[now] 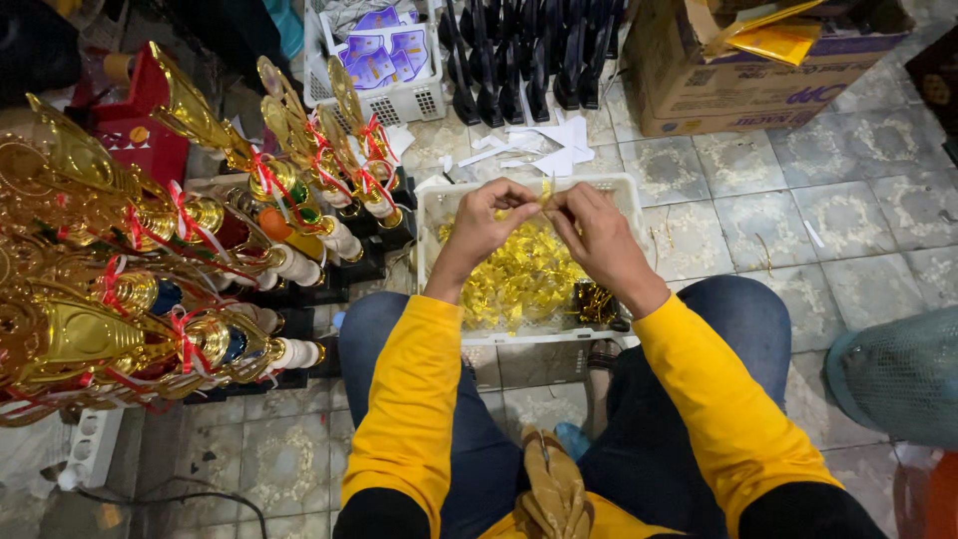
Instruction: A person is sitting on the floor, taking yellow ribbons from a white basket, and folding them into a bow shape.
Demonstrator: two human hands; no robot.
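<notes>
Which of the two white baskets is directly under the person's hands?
The near white basket with the gold foil pieces, below both hands; the other basket, farther away, holds purple packets.

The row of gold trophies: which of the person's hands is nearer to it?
Left. The left hand is on the side toward the gold trophies; the right hand is beyond it, farther away.
</notes>
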